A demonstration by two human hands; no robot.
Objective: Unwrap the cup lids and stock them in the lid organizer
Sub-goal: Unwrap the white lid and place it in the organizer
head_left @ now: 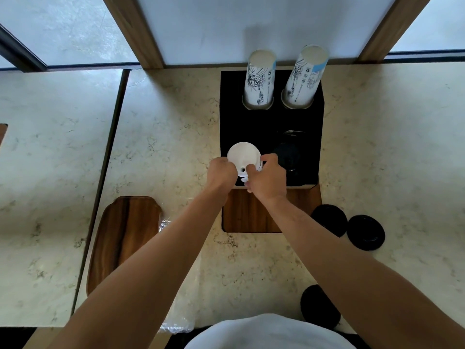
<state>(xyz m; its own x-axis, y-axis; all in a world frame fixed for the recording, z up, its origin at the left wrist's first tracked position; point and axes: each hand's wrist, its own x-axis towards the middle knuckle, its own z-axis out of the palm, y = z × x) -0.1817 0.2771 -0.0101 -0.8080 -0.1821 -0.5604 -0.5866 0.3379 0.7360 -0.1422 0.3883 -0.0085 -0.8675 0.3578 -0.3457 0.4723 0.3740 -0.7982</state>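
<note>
Both hands are clamped on a stack of white lids (242,153), the left hand (221,171) curled round its left edge and the right hand (268,176) pinching its right edge with the thumb lying across the top near the sip hole. The stack sits at the mouth of the front left slot of the black organizer (271,122), seemingly being lowered in; how deep it has gone cannot be told. To do this well, I would keep the stack level and centred over the slot, let it slide rather than drop, and loosen the fingers only once the rim of the slot would otherwise catch them. The front right slot already holds black lids (286,157), very close to the right knuckles, so that hand has little room sideways. Behind stand two cup stacks (260,79), well apart from the hands. Loose black lids (366,233) lie on the counter (176,122) to the right, with a wooden tray (120,235) and crumpled wrap (176,323) to the left; pulling straight back toward the body looks the freest path.
</note>
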